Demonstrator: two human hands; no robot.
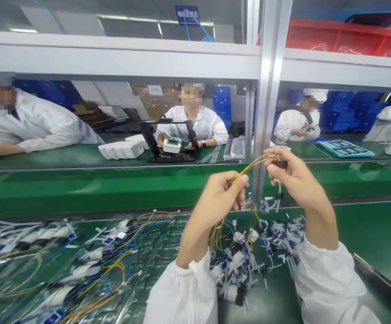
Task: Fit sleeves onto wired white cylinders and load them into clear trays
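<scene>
Between my two raised hands runs a small bundle of thin yellow and brownish wires [254, 163]. My left hand [220, 191] is closed, pinching the bundle between thumb and fingers. My right hand [293, 175] is closed around a small dark part [279, 164] at the wires' other end; the fingers cover some of it. White tube pieces [278, 191] hang below that hand. On the green bench under my hands lies a heap of small white-and-black parts [234, 265] with yellow wires and blue labels. Short white and black tube pieces [283, 236] are piled by my right forearm.
Wired parts [94, 265] lie on clear plastic at the left. A metal post [266, 99] rises behind my hands to a white shelf [114, 56] bearing a red bin [340, 38]. Across the green divider [80, 191], several people in white work around a black stand [171, 157].
</scene>
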